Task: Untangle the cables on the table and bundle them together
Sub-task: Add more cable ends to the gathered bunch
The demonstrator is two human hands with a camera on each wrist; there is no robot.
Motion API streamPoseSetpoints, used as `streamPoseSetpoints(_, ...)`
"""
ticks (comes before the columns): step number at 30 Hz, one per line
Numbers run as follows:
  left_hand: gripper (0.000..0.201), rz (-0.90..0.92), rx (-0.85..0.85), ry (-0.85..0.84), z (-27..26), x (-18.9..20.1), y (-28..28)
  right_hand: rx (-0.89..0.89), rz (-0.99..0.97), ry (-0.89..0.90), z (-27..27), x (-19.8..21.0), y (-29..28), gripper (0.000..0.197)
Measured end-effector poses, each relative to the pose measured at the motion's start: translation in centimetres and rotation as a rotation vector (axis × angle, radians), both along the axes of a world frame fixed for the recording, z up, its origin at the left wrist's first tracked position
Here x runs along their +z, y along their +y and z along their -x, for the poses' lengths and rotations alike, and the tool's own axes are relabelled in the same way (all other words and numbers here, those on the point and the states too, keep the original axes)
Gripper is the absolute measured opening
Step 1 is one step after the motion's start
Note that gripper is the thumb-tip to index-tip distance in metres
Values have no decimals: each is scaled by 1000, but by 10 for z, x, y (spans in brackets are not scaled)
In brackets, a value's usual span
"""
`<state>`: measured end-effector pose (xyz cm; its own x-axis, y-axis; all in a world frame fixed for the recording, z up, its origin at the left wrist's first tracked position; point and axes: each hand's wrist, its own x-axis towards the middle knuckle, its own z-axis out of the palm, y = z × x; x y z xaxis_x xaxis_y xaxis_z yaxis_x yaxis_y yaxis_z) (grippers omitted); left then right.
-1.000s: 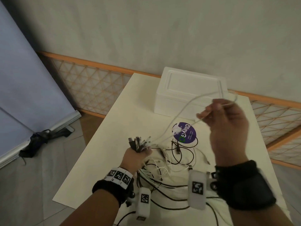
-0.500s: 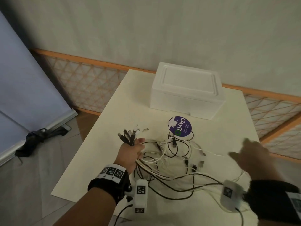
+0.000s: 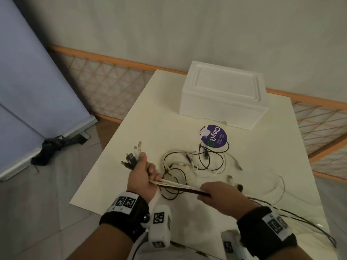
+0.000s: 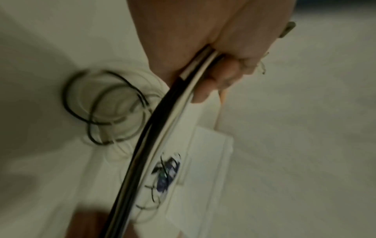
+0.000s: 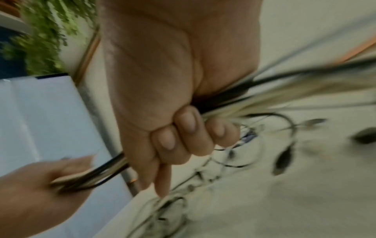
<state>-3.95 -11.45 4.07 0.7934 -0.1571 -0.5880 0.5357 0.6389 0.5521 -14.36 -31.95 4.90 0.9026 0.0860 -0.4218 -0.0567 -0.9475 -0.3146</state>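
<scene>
Head view showed the left hand [image 3: 143, 177] fisted round one end of the cables [image 3: 178, 186], their plugs [image 3: 132, 156] fanning out past the thumb. The right hand [image 3: 217, 194] was wrapped round the same black and white strands just beside it, so a short taut run lay between the two fists above the table [image 3: 281, 139]. The right wrist view confirmed the curled fingers [image 5: 183, 138] gripping the strands. The rest lay in loose loops [image 3: 197, 162] on the table, near the purple disc [image 3: 214, 136] and in front of the foam box [image 3: 223, 94].

The step looked like combing the strands straight. To do it well, the left fist should probably hold firm while the right slid along with a looser grip, stopping at any snag rather than pulling, since the loops crossed one another and could tighten into a knot.
</scene>
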Motion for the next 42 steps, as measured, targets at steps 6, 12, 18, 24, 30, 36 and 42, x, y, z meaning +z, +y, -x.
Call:
streamPoseSetpoints(6,38,-190,86,250,19,-49,27,-190,-87,251,27,-34,-31,57)
streamPoseSetpoints(12,37,-270,-78,264,16,-41,15,-276,-128,-152,-17,-39,3,20)
streamPoseSetpoints(18,45,-243,-113,253,16,-40,16,10,96,-138,-52,-66,22,31)
streamPoseSetpoints(24,20,-175,-175,229,12,-29,11,-261,-104,-281,-78,-35,18,16)
streamPoseSetpoints(30,24,-60,-280,92,-2,-10,-10,-174,-188,-416,-79,-2,24,21)
streamPoseSetpoints(36,1,-167,-317,-40,-15,1,-28,-37,-174,-536,-64,8,22,24)
streamPoseSetpoints(42,19,-300,-194,70,-48,-5,-32,-445,-439,-640,-64,46,-11,12)
